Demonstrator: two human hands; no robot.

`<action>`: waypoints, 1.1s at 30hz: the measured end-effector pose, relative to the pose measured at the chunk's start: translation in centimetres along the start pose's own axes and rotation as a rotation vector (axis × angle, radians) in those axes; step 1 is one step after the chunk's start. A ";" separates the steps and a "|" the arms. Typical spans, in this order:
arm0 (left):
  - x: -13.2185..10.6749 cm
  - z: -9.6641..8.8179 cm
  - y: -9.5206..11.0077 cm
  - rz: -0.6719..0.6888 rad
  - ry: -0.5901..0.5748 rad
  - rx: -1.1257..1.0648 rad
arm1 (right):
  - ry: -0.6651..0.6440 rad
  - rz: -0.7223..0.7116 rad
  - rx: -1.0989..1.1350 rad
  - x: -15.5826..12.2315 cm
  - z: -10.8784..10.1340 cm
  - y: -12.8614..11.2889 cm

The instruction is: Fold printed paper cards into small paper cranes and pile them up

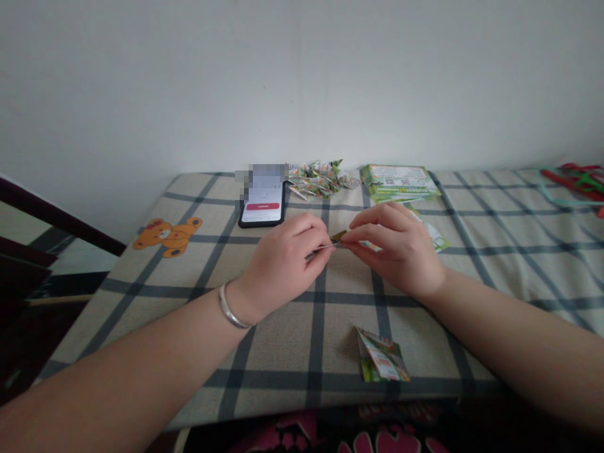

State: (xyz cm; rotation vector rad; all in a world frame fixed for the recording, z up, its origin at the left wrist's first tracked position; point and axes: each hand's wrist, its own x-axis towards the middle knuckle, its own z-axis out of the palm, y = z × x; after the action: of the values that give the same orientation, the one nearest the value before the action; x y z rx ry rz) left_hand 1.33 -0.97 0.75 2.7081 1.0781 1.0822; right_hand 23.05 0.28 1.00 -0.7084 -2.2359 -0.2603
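Over the middle of the table, my left hand (302,248) and my right hand (391,245) meet at a small folded piece of printed paper (338,238). Thumb and fingers of my left hand pinch one end; my right thumb and fingertips close on the other. The paper shows almost edge-on and is mostly hidden by fingers. A silver bangle (231,308) circles my left wrist. Nearer the table's front lies a creased green and white printed paper piece (382,357), folded. Behind my right hand a flat printed sheet (429,229) is partly covered.
Several folded printed pieces (321,178) lie heaped at the back, beside a lit phone (262,204). To their right sits a green printed stack (401,182). Red and green items in a clear container (573,185) stand far right. A checked cloth (278,358) covers the table, with a bear picture (167,236).
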 end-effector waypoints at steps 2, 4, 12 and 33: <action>0.0 0.1 0.0 -0.018 0.008 -0.043 | -0.002 -0.009 -0.008 0.0 0.0 0.0; 0.0 0.2 0.0 -0.034 0.021 -0.082 | -0.011 -0.009 -0.011 0.0 -0.1 0.0; 0.1 0.1 -0.1 0.022 0.071 -0.059 | -0.027 -0.006 0.005 0.0 0.0 -0.2; -0.2 -0.2 0.0 0.178 0.063 0.146 | -0.053 -0.012 0.101 0.4 0.1 -0.5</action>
State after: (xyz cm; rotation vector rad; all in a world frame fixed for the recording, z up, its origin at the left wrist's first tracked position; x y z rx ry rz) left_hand 1.06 -1.10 0.80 2.9520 0.9762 1.1641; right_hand 22.54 0.08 1.23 -0.6554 -2.2869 -0.1348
